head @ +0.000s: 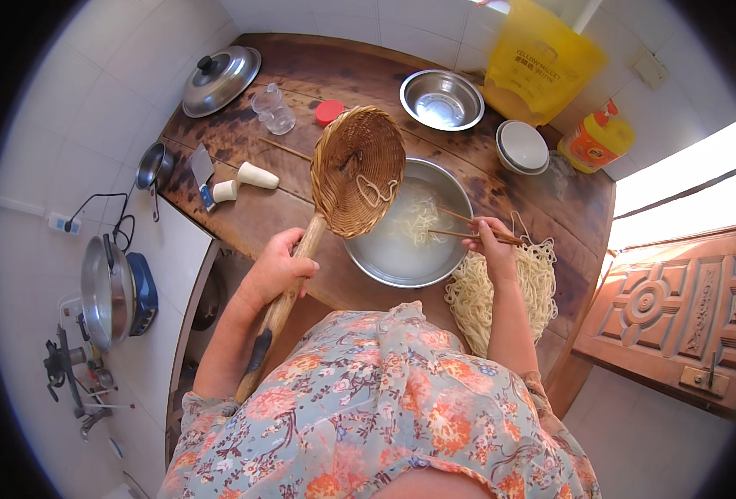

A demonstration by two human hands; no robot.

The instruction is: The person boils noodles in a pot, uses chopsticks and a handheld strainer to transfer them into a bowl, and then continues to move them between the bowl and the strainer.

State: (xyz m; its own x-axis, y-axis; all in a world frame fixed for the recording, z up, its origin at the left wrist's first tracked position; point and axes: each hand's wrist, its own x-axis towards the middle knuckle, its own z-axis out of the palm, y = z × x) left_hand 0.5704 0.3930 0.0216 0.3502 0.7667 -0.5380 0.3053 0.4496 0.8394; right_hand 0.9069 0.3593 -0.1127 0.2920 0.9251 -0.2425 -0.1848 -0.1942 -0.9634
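My left hand grips the wooden handle of a woven wicker strainer. The strainer's bowl is tilted, and a few noodle strands cling inside it. In my right hand is a pair of wooden chopsticks, their tips spread over a metal basin. Cloudy liquid fills the basin, with a loose clump of noodles in it near the chopstick tips. A large heap of pale noodles lies on the wooden table, partly hidden beneath my right forearm.
Across the table's back stand a pot lid, a clear plastic jug, a red cap, a steel bowl and stacked white bowls. A cleaver lies by cut white radish pieces. A pan stands left.
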